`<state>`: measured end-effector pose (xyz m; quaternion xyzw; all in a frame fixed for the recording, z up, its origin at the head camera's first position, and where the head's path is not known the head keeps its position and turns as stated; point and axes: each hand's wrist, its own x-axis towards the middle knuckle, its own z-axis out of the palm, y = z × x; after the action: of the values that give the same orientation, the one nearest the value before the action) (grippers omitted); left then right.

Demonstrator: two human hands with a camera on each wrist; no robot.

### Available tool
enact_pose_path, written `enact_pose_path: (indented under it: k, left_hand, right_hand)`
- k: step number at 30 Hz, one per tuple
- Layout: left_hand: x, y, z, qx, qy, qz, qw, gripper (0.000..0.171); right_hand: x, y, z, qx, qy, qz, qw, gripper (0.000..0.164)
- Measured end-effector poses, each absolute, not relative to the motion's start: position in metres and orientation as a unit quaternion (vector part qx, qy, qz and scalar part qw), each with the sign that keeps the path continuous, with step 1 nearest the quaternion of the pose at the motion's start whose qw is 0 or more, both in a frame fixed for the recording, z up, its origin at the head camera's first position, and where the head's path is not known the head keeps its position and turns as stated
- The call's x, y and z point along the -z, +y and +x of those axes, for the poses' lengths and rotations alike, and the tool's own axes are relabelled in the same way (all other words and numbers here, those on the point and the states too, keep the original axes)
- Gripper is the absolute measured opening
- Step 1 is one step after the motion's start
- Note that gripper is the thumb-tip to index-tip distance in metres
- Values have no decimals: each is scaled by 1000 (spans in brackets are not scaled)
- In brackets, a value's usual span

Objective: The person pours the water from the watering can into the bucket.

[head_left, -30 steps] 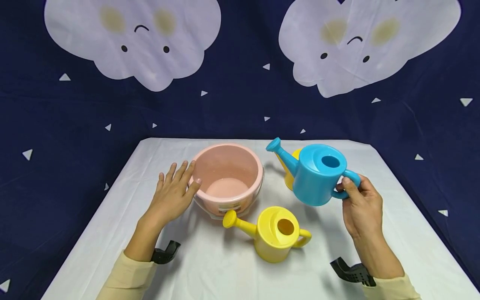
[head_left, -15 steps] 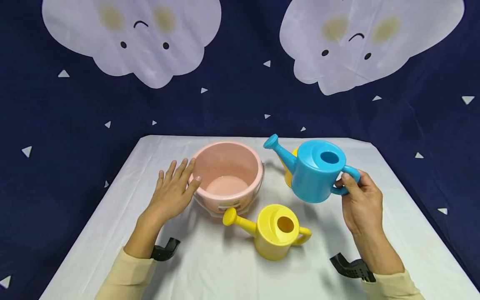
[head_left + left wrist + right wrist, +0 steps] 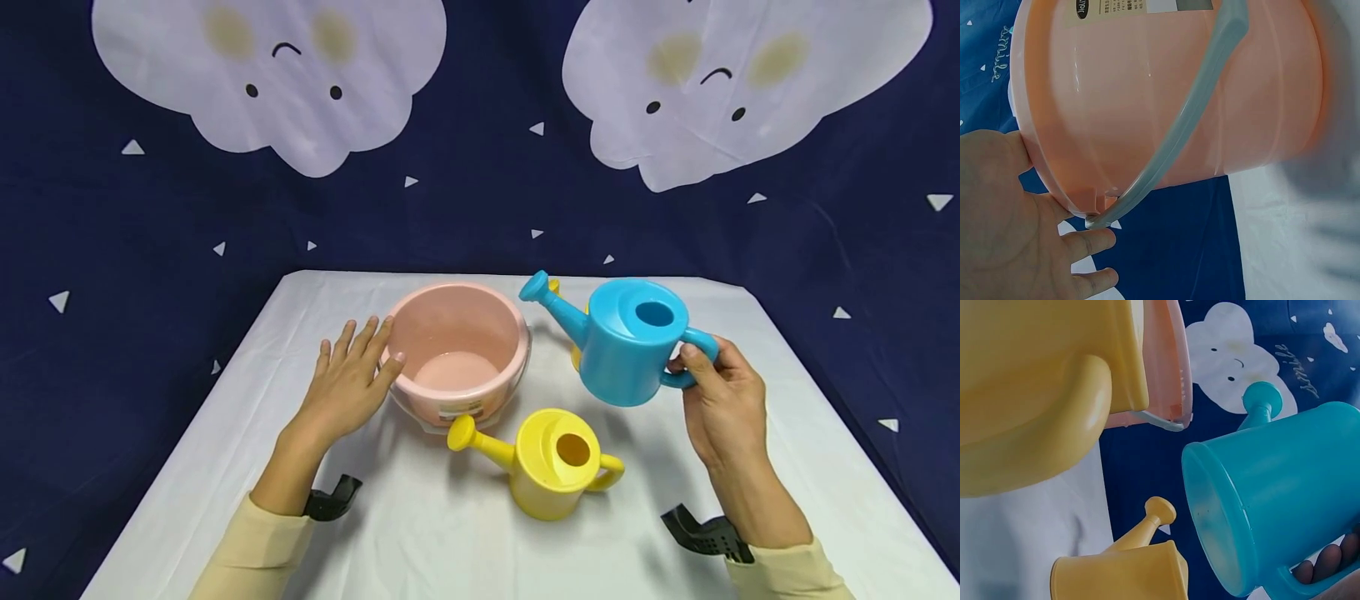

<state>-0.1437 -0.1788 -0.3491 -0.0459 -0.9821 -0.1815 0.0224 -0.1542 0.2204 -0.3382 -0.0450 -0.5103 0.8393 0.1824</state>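
Observation:
A blue watering can (image 3: 626,358) hangs above the table, its handle gripped by my right hand (image 3: 726,408). Its spout points left, toward the pink bucket (image 3: 457,395). My left hand (image 3: 347,392) lies with spread, straight fingers against the bucket's left rim. In the left wrist view the fingertips sit by the rim where the grey bail handle (image 3: 1175,140) joins. A yellow watering can (image 3: 551,471) stands in front of the bucket, spout to the left. Behind the blue can, mostly hidden, is a second yellow watering can (image 3: 1141,572), seen more fully in the right wrist view.
The white-covered table (image 3: 450,542) ends at a dark blue backdrop (image 3: 480,225) printed with clouds and small white triangles. A black wrist mount (image 3: 333,500) sits on the left wrist and another black mount (image 3: 705,535) on the right.
The right hand has shifted the blue watering can slightly left, and its spout tip is a little nearer the bucket. The left hand stays at the rim.

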Motion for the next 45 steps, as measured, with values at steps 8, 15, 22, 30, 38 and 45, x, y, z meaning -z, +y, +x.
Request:
enact_pose_path:
  k: [8,15,22,30,38,45]
  left_hand:
    - [351,-179,-143,183,-982,-44,22,64]
    - [350,-179,-144,184,-982,-45,25,64]
    - [350,-179,-143,184,-982,-44,26,64]
    - [349,-179,-143,184,-982,-45,27,64]
    - [349,-178,-143,185,-981,-45,24,64]
    - [348,-178,-142,185,-981,-47,22,64]
  right_hand:
    - [335,219,-154,-828,-536,-21,164,13]
    - [331,215,-154,-814,-563,7,140,11]
    - [326,212,-156,-807,-576,30,128,13]
    - [323,210,-158,-796,-591,39,122,16]
    - [320,212,-164,-785,-606,56,119,15]
    - [317,214,-168,-781,-611,54,118,19]
